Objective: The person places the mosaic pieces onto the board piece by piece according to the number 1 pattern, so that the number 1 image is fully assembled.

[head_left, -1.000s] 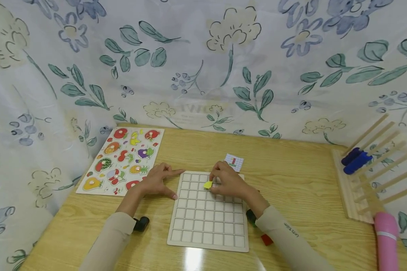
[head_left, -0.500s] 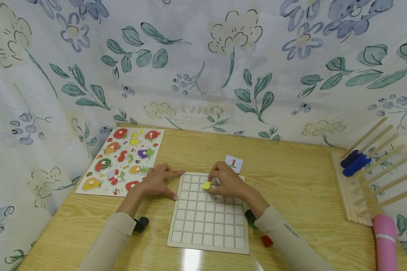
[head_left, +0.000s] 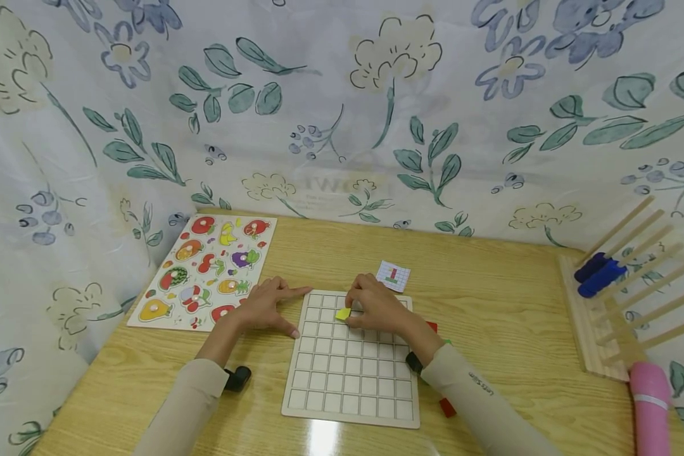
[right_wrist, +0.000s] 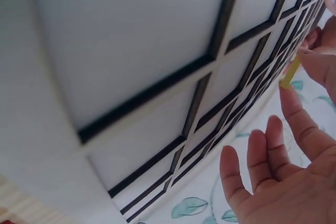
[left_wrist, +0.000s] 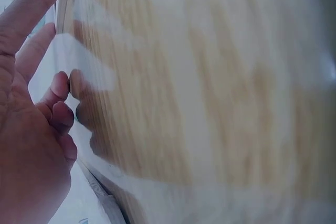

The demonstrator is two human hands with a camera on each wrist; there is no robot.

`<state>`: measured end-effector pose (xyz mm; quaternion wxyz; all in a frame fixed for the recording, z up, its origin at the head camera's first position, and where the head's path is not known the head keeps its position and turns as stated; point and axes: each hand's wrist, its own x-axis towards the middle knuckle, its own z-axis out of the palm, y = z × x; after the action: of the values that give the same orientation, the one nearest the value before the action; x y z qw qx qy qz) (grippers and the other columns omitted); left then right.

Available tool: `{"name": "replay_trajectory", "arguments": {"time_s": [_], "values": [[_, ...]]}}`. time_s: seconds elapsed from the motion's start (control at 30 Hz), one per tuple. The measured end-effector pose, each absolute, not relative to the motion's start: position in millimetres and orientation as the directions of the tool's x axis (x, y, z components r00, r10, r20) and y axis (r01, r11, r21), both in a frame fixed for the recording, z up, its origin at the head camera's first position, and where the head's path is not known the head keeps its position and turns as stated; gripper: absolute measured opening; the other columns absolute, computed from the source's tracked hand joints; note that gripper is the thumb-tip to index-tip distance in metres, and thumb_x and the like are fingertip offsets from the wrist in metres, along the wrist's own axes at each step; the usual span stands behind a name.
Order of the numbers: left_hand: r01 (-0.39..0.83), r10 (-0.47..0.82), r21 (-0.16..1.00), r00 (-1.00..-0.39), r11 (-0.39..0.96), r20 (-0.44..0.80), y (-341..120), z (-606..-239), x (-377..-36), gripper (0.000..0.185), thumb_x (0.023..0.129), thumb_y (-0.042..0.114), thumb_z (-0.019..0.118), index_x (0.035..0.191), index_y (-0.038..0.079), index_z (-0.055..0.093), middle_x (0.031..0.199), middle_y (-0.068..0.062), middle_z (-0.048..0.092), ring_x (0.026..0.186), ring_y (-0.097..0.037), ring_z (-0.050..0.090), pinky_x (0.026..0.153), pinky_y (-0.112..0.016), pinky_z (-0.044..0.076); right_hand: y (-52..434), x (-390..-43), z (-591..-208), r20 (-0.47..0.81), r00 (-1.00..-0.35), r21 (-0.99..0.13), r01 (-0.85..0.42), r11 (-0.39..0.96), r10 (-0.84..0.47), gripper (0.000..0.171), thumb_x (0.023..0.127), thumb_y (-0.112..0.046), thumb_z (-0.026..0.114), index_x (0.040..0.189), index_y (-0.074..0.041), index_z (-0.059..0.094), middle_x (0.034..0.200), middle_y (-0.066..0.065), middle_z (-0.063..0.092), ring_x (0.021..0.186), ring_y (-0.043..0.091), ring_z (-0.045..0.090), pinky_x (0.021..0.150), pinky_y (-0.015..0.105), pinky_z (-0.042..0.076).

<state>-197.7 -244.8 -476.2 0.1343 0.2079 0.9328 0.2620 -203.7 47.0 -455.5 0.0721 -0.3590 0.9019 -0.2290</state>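
A pale wooden board with a grid of square cells point(head_left: 344, 383) lies on the table. My right hand point(head_left: 379, 308) pinches a small yellow tile point(head_left: 342, 314) between thumb and index finger, over cells near the board's far left corner. In the right wrist view that tile point(right_wrist: 292, 72) appears edge-on at the fingertips, and the other fingers of the right hand point(right_wrist: 296, 177) are loosely bent. My left hand point(head_left: 264, 306) rests by the board's left edge, index finger and thumb spread straight against it. The left wrist view shows the remaining fingers of this hand point(left_wrist: 31, 114) bent.
Beyond the board lies a small pattern card point(head_left: 394, 276). Red pieces point(head_left: 447, 407) are partly covered by the right sleeve. On the left is a fruit puzzle board point(head_left: 205, 272); on the right, a wooden peg rack point(head_left: 589, 329) with blue pieces and a pink cylinder point(head_left: 650, 411).
My right hand has shifted slightly left and nearer with the yellow tile, uncovering more of the pattern card and a red piece by the wrist. The left hand has stayed in place.
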Motion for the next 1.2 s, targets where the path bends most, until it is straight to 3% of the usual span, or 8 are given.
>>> {"name": "replay_trajectory", "arguments": {"time_s": [0.87, 1.03, 1.2], "values": [[0.315, 0.474, 0.590, -0.871, 0.743, -0.131, -245.3, -478.4, -198.3, 0.095, 0.061, 0.048, 0.091, 0.145, 0.027, 0.053, 0.097, -0.004, 0.036, 0.087, -0.019, 0.031, 0.075, -0.035, 0.026, 45.6, -199.3, -454.4, 0.087, -0.679, -0.417, -0.689, 0.593, -0.729, 0.019, 0.084, -0.019, 0.080, 0.100, -0.010, 0.074, 0.106, 0.006, 0.055, 0.095, 0.020, 0.045, 0.083, 0.036, 0.043], [0.312, 0.472, 0.587, -0.870, 0.747, -0.138, -245.6, -478.9, -198.5, 0.095, 0.062, 0.048, 0.091, 0.146, 0.027, 0.052, 0.097, -0.004, 0.036, 0.087, -0.019, 0.031, 0.075, -0.035, 0.026, 50.8, -198.6, -452.5, 0.068, -0.710, -0.488, -0.637, 0.597, -0.701, 0.026, 0.088, -0.021, 0.077, 0.111, -0.009, 0.073, 0.107, 0.005, 0.054, 0.094, 0.016, 0.042, 0.082, 0.033, 0.041], [0.326, 0.481, 0.595, -0.868, 0.735, -0.120, -246.8, -478.7, -197.5, 0.094, 0.063, 0.047, 0.091, 0.146, 0.024, 0.052, 0.097, -0.006, 0.036, 0.087, -0.019, 0.031, 0.074, -0.035, 0.026, 69.9, -198.7, -446.0, 0.090, -0.745, -0.572, -0.582, 0.578, -0.661, 0.038, 0.086, -0.025, 0.079, 0.119, -0.008, 0.071, 0.107, 0.008, 0.052, 0.096, 0.017, 0.042, 0.086, 0.037, 0.041]]}}
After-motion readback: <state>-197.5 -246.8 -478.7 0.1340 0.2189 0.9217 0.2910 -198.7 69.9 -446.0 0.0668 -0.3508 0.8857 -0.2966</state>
